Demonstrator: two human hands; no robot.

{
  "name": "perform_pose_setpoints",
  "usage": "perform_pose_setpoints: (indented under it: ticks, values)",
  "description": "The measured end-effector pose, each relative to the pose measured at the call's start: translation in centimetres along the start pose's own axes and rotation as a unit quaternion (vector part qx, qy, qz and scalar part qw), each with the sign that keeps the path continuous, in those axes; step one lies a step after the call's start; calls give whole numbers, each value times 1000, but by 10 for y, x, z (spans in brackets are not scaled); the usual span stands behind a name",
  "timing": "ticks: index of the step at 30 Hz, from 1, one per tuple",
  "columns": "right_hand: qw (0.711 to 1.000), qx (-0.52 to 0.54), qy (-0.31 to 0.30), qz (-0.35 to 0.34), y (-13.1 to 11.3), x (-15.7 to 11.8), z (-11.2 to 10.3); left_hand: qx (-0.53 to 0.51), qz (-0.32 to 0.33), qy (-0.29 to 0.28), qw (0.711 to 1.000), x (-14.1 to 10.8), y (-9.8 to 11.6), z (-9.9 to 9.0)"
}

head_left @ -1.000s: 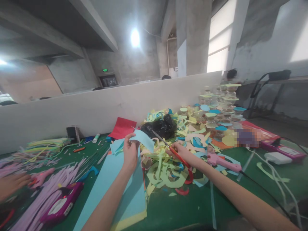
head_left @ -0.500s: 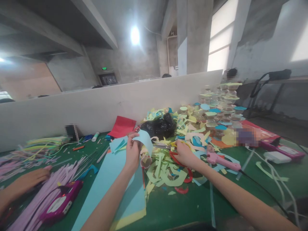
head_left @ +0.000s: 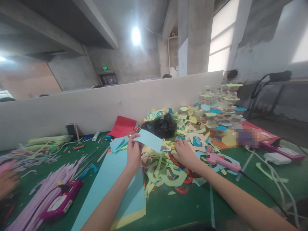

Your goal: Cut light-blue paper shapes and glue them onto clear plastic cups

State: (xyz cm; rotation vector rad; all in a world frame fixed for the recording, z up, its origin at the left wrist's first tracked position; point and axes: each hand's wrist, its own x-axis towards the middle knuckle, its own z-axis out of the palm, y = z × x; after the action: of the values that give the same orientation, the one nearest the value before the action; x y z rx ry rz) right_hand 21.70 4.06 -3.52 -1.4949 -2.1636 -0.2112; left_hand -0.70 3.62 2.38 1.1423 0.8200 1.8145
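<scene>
Paper cutting at a craft counter. The left hand [head_left: 133, 153] pinches a light-blue paper piece [head_left: 150, 140] by its near end and holds it raised above the scrap heap, roughly midway along the counter [head_left: 187, 205]. The right hand [head_left: 184, 154] is closed on the red-handled scissors [head_left: 179, 164]; the blade tips lie just under the paper's right edge, and whether the blades are parted cannot be told. Judged step: the sheet is being lined up for a cut. The next move would call for feeding the paper's edge between the blades while the left hand keeps it taut.

Surface: green covering, strewn with yellow and blue offcuts [head_left: 166, 173]. Large light-blue sheets over a yellow one [head_left: 115, 189] run toward the near edge. A black plastic bag [head_left: 158, 126] and a red sheet [head_left: 122, 126] lie toward the far edge, against a white partition [head_left: 96, 109]. A pink glue gun [head_left: 222, 161] rests right of the scissors; stacked cups capped with paper discs [head_left: 220, 110] fill the far right corner. Pink strips [head_left: 40, 192] and a magenta device [head_left: 61, 200] occupy the near left, where another person's hand [head_left: 7, 183] shows, blurred.

Room: bare concrete walls, beams and columns, one ceiling lamp, a bright window at right.
</scene>
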Motion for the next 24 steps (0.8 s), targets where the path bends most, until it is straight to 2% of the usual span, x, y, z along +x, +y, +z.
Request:
perform_pose_setpoints:
  ticks: [2, 4, 11, 14, 18, 20, 24]
  values:
    - [997, 9, 62, -36, -4, 0, -2, 12, -6, 0, 1000, -1, -4, -1]
    - [992, 28, 93, -75, -9, -1, -5, 25, -16, -5, 1000, -1, -9, -2]
    - [973, 60, 107, -194, -22, -1, -17, 70, -71, -48, 994, -11, -17, 4]
    - [971, 82, 103, -199, -22, 1, -18, 68, -87, -66, 992, -17, -13, 10]
    - [972, 102, 91, -192, -20, 2, -15, 5, -130, -106, 986, -25, -7, 18]
    - [972, 96, 92, -194, -19, 3, -14, -19, -152, -124, 980, -26, -6, 20]
    - [970, 53, 111, -208, -17, 4, -13, -8, -178, -124, 976, -27, -11, 21]
